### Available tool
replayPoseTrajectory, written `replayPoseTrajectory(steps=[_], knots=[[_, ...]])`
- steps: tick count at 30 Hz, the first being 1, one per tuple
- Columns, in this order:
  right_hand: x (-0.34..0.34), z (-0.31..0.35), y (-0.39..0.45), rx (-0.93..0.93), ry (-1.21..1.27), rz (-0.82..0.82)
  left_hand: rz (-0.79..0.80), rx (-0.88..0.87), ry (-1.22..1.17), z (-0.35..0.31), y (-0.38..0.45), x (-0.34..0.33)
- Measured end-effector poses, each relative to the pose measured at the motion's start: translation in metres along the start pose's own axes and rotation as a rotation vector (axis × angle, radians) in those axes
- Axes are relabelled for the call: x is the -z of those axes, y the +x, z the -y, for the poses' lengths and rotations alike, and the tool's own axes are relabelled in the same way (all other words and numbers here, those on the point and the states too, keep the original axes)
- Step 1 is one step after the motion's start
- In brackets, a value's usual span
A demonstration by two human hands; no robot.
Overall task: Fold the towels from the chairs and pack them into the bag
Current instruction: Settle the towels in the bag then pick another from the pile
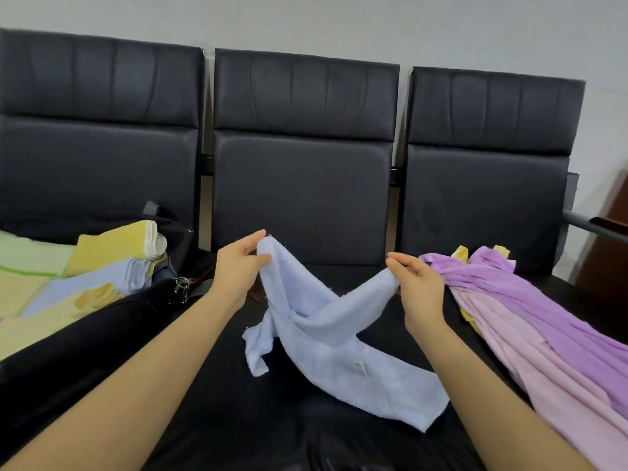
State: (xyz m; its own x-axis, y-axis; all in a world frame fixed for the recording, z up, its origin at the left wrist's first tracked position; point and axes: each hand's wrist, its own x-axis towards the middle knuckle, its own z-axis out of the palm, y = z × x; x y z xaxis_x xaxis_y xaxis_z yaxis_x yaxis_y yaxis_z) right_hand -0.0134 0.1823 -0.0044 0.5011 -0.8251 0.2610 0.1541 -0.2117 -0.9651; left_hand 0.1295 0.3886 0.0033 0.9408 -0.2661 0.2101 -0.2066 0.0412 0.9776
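A light blue towel [326, 334] hangs twisted above the middle black seat [238, 402]. My left hand [238, 266] pinches one upper corner of it. My right hand [418, 287] pinches another corner, about a forearm's length to the right. The rest of the towel droops onto the seat between my arms. At the left, a black bag [102, 334] lies open with folded yellow, blue and green towels [112, 256] stacked in and on it. On the right seat lies a loose heap of purple [530, 300] and pink towels [550, 368].
Three black padded chairs [302, 137] stand in a row against a pale wall. A metal armrest [584, 222] and a brown wooden piece of furniture [611, 239] are at the far right. A key ring [181, 283] hangs on the bag.
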Motion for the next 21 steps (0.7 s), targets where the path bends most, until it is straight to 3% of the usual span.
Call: replayPoseTrajectory(steps=[6, 18, 21], knots=[[-0.008, 0.049, 0.008, -0.096, 0.2, -0.089, -0.023, -0.108, 0.122, -0.049, 0.008, -0.005], [-0.012, 0.147, 0.009, 0.103, 0.313, -0.031, -0.238, -0.277, 0.114, -0.139, 0.019, 0.019], [-0.01, 0.156, 0.007, 0.19, 0.187, 0.039, -0.314, -0.284, 0.098, -0.146, 0.016, 0.023]])
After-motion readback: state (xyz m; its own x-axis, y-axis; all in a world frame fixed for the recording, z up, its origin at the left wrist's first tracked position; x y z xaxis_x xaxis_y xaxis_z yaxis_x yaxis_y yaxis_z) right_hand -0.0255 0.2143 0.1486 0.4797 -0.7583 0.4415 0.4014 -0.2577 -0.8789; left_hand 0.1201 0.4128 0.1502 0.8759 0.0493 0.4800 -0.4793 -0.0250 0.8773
